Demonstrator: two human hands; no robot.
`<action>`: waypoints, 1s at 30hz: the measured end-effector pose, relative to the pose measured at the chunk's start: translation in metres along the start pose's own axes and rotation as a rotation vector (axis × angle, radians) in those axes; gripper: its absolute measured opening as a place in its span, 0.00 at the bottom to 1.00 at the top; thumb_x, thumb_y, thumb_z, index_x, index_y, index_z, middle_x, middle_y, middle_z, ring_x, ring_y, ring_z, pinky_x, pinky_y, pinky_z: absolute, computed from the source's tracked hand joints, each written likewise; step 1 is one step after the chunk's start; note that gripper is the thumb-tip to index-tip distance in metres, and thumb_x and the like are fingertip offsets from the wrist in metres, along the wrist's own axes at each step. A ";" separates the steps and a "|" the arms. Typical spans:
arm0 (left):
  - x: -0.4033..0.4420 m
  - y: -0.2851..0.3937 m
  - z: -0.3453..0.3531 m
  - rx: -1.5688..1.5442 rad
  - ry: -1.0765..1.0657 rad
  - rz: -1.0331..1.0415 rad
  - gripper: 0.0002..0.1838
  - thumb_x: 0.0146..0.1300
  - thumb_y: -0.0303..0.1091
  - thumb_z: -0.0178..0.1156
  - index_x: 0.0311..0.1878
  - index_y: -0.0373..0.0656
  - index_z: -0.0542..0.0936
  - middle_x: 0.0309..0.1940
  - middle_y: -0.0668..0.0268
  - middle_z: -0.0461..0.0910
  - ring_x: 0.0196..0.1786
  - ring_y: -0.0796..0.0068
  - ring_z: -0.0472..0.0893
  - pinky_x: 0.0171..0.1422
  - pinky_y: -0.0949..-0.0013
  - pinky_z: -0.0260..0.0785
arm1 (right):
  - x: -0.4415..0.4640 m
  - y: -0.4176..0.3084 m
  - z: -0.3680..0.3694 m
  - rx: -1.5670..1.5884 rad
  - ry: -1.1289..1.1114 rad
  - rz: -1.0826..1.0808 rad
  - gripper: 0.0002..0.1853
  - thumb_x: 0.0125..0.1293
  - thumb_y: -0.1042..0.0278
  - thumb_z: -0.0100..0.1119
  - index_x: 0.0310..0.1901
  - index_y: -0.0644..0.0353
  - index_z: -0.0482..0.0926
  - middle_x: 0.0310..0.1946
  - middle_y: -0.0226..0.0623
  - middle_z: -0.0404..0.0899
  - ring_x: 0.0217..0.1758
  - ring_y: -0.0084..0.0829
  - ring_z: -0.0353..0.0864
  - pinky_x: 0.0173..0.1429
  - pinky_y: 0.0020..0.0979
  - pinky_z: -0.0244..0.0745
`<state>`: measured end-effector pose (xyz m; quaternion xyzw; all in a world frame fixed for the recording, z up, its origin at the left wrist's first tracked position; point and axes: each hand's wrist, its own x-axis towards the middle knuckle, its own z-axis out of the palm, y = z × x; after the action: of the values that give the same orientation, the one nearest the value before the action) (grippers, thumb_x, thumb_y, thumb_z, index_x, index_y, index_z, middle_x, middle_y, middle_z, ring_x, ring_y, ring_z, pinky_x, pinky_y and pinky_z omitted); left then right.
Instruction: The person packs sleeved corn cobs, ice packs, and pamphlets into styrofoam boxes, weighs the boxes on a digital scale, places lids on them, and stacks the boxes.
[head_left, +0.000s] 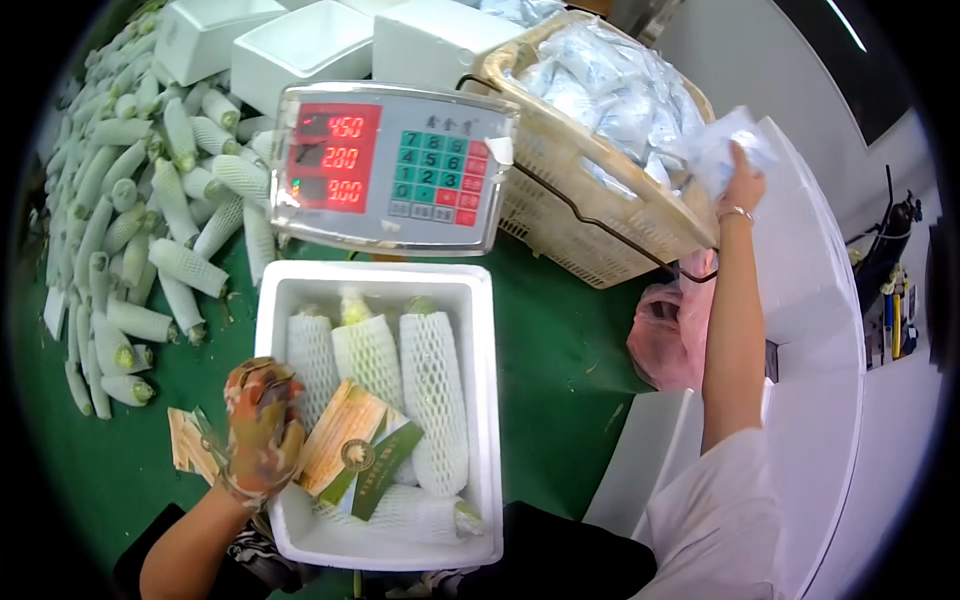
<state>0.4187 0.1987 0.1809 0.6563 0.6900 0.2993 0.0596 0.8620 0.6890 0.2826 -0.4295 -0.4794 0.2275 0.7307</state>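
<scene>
My right hand (742, 185), bare with a bracelet at the wrist, is closed on an ice pack (722, 150) in clear plastic. It is held at the right rim of a cream plastic basket (590, 235) piled with similar packs (620, 85). My left hand (262, 425), in a patterned glove, is curled over the left rim of a white foam box (482, 400); what its fingers hold is hidden. Inside the box lie several corn ears (434, 400) in foam netting. A printed card (360, 450) rests on them. Another card (195, 445) shows left of the glove.
A scale display (395, 165) with red digits stands behind the box. Many netted ears (190, 265) are heaped at left on the green surface (560, 400). White foam boxes (300, 45) line the back. A pink plastic bag (665, 335) and foam boxes (815, 400) are at right.
</scene>
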 end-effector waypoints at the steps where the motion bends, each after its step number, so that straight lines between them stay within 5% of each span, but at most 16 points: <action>1: -0.001 0.004 -0.001 -0.031 0.012 -0.007 0.23 0.43 0.20 0.49 0.48 0.37 0.72 0.44 0.58 0.72 0.50 0.58 0.68 0.56 0.60 0.60 | -0.024 -0.029 0.003 0.164 -0.104 -0.049 0.21 0.48 0.73 0.68 0.44 0.71 0.75 0.39 0.42 0.79 0.40 0.32 0.80 0.45 0.34 0.78; 3: 0.000 0.007 -0.003 -0.041 0.031 0.007 0.21 0.45 0.20 0.49 0.47 0.37 0.73 0.44 0.57 0.72 0.50 0.58 0.68 0.58 0.61 0.59 | -0.093 -0.116 0.006 0.288 -0.340 -0.016 0.13 0.54 0.72 0.60 0.40 0.72 0.76 0.37 0.43 0.80 0.38 0.32 0.81 0.44 0.33 0.79; 4: -0.001 0.007 -0.003 -0.021 0.029 0.033 0.21 0.45 0.20 0.50 0.47 0.37 0.73 0.45 0.58 0.71 0.51 0.59 0.68 0.58 0.61 0.59 | -0.119 -0.141 0.002 0.209 -0.675 0.051 0.13 0.58 0.67 0.55 0.34 0.73 0.79 0.34 0.45 0.81 0.37 0.33 0.81 0.42 0.32 0.78; 7: -0.005 -0.001 0.001 -0.079 0.104 0.051 0.20 0.48 0.21 0.51 0.48 0.36 0.74 0.46 0.58 0.72 0.52 0.60 0.69 0.61 0.63 0.58 | -0.241 -0.201 0.047 -0.138 -1.583 0.173 0.19 0.46 0.58 0.66 0.36 0.66 0.80 0.33 0.40 0.81 0.36 0.29 0.80 0.42 0.29 0.75; 10: -0.008 0.000 0.009 -0.441 0.375 -0.068 0.18 0.48 0.17 0.51 0.45 0.34 0.74 0.46 0.56 0.72 0.53 0.58 0.70 0.61 0.60 0.59 | -0.358 -0.172 0.089 -0.030 -2.255 0.227 0.27 0.48 0.55 0.69 0.47 0.64 0.75 0.40 0.38 0.81 0.41 0.27 0.79 0.46 0.29 0.73; 12: -0.011 -0.008 0.003 -0.290 0.462 -0.008 0.18 0.51 0.17 0.51 0.48 0.33 0.72 0.46 0.57 0.72 0.53 0.60 0.70 0.60 0.62 0.60 | -0.403 -0.162 0.101 -0.129 -2.479 0.346 0.29 0.49 0.51 0.67 0.47 0.64 0.74 0.47 0.42 0.77 0.49 0.33 0.76 0.52 0.34 0.69; 15: -0.027 -0.047 0.017 -0.360 0.621 -0.012 0.18 0.56 0.19 0.49 0.52 0.33 0.69 0.47 0.58 0.72 0.50 0.64 0.71 0.59 0.65 0.62 | -0.424 -0.201 0.099 -0.659 -1.797 -0.670 0.32 0.51 0.49 0.65 0.52 0.63 0.71 0.55 0.46 0.70 0.60 0.42 0.67 0.61 0.41 0.61; 18: -0.044 -0.071 0.024 -0.416 0.641 -0.180 0.17 0.59 0.22 0.49 0.53 0.36 0.70 0.53 0.59 0.70 0.51 0.65 0.72 0.56 0.66 0.64 | -0.463 -0.199 0.063 -0.526 -1.497 -0.499 0.36 0.53 0.45 0.61 0.59 0.61 0.67 0.60 0.50 0.63 0.67 0.49 0.56 0.67 0.47 0.51; 23: -0.077 -0.114 0.058 -0.675 0.692 -0.365 0.16 0.65 0.31 0.46 0.53 0.36 0.73 0.51 0.55 0.74 0.52 0.62 0.74 0.56 0.66 0.66 | -0.499 -0.202 0.038 -0.688 -1.314 -0.604 0.35 0.60 0.44 0.53 0.61 0.62 0.64 0.61 0.52 0.61 0.65 0.50 0.58 0.67 0.48 0.51; 25: -0.076 -0.091 0.037 -0.482 0.523 -0.527 0.17 0.65 0.33 0.44 0.52 0.35 0.74 0.48 0.54 0.76 0.51 0.61 0.75 0.57 0.65 0.67 | -0.506 -0.219 0.031 -0.789 -1.108 -0.682 0.33 0.60 0.46 0.53 0.60 0.64 0.64 0.60 0.52 0.62 0.64 0.50 0.59 0.66 0.47 0.53; 28: -0.115 -0.091 0.047 -0.479 0.404 -0.745 0.18 0.64 0.33 0.47 0.53 0.35 0.73 0.45 0.53 0.78 0.47 0.59 0.77 0.54 0.62 0.69 | -0.530 -0.287 -0.007 -0.622 -1.382 -0.047 0.33 0.57 0.49 0.58 0.54 0.70 0.67 0.50 0.54 0.68 0.54 0.49 0.68 0.60 0.41 0.62; 30: -0.141 -0.076 0.058 -0.686 0.368 -0.715 0.19 0.62 0.35 0.50 0.55 0.36 0.72 0.45 0.53 0.77 0.47 0.59 0.77 0.53 0.60 0.69 | -0.568 -0.294 -0.040 -0.654 -1.473 0.037 0.27 0.50 0.52 0.63 0.44 0.66 0.69 0.42 0.50 0.70 0.47 0.48 0.70 0.55 0.42 0.65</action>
<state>0.3984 0.0887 0.0523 0.2593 0.7324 0.5790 0.2472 0.6263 0.0948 0.2370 -0.3692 -0.8732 0.3124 0.0601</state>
